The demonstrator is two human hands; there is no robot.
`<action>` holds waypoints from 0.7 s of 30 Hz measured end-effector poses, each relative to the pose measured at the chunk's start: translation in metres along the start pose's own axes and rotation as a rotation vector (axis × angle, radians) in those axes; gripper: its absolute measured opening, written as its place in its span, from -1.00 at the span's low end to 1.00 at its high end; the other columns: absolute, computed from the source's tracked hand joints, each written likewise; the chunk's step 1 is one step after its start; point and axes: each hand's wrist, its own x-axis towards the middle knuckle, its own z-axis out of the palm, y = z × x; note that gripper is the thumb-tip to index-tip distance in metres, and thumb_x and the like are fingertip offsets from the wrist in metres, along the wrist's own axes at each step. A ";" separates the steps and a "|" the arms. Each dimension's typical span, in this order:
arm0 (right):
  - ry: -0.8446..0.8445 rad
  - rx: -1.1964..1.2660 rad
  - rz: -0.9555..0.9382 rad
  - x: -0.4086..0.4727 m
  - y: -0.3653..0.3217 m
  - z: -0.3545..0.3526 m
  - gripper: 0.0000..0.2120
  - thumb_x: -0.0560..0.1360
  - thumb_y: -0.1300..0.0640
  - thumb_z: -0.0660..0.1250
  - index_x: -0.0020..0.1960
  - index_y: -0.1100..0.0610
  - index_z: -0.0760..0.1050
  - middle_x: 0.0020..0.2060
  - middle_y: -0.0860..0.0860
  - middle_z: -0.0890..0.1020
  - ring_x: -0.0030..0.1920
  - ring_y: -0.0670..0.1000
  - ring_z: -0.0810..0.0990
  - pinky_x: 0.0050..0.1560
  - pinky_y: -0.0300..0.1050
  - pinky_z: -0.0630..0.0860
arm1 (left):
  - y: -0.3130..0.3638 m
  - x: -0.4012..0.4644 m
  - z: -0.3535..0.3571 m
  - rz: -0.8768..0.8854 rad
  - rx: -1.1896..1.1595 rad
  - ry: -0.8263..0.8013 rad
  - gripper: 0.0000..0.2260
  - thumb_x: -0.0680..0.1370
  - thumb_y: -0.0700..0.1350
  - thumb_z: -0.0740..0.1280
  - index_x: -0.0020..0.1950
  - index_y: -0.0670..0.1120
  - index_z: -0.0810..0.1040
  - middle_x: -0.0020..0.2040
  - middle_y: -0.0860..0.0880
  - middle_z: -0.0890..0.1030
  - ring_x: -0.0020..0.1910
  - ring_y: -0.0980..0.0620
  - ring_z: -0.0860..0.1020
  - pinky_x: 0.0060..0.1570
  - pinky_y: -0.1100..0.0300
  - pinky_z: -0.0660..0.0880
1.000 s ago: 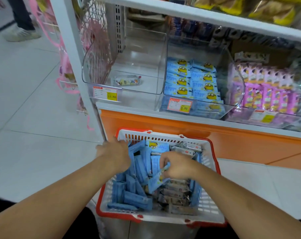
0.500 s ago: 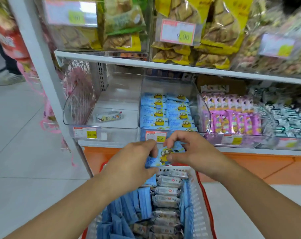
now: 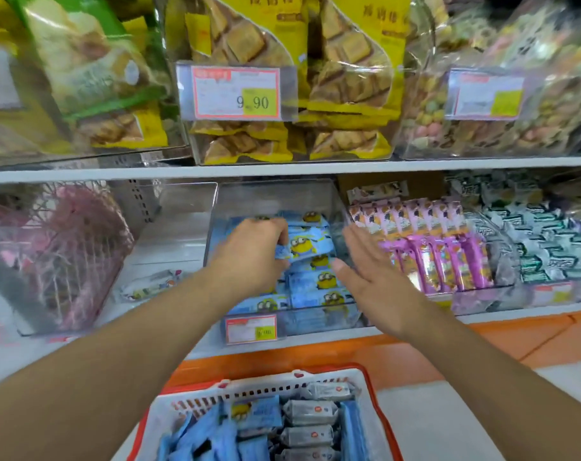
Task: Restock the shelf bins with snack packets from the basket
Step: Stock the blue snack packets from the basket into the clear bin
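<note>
While the left hand [image 3: 249,257] grips a blue cartoon-printed snack packet [image 3: 307,246] inside the clear plastic shelf bin [image 3: 275,197], the right hand [image 3: 368,271] hovers flat-fingered at 3 o'clock. Best laid face-up, squared to the rows. Red-rimmed white basket [image 3: 315,377] waits at 6 o'clock.

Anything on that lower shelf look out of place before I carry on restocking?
One thing: the clear bin left of the blue packets' bin holds a single grey-white packet, lying askew near its front. Otherwise the blue packets and pink packets sit in tidy rows.
</note>
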 end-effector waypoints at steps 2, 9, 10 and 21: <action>0.000 0.057 -0.002 0.005 0.005 0.000 -0.27 0.63 -0.37 -0.03 0.67 -0.22 -0.26 0.58 -0.38 -0.33 0.56 -0.32 -0.37 0.59 -0.17 -0.26 | -0.005 0.035 0.016 0.021 0.033 -0.014 -0.75 0.48 0.00 0.52 0.04 0.06 0.49 0.07 -0.04 0.65 0.11 -0.13 0.59 0.07 -0.03 0.56; -0.002 0.002 -0.051 0.005 0.010 0.001 -0.30 0.63 -0.36 -0.07 0.63 -0.26 -0.35 0.52 -0.47 -0.41 0.46 -0.47 -0.44 0.42 -0.41 -0.32 | -0.005 0.106 0.064 0.128 0.104 -0.041 -0.68 0.49 -0.04 0.50 0.22 0.02 0.56 0.17 -0.12 0.65 0.18 -0.16 0.58 0.07 0.10 0.52; 0.001 -0.009 -0.056 0.005 0.011 0.001 -0.31 0.64 -0.35 -0.08 0.63 -0.25 -0.36 0.51 -0.47 -0.41 0.45 -0.47 -0.45 0.41 -0.42 -0.33 | -0.006 0.109 0.069 0.129 0.096 -0.041 -0.68 0.48 -0.05 0.50 0.22 0.05 0.57 0.17 -0.11 0.66 0.17 -0.16 0.59 0.07 0.11 0.53; 0.041 0.008 -0.071 0.006 0.009 0.006 -0.27 0.60 -0.37 -0.08 0.65 -0.22 -0.32 0.54 -0.47 -0.35 0.47 -0.47 -0.41 0.42 -0.42 -0.28 | -0.019 0.095 0.072 0.115 -0.056 -0.052 -0.61 0.59 -0.12 0.39 0.43 0.04 0.55 0.40 -0.03 0.56 0.32 -0.06 0.55 0.32 0.09 0.52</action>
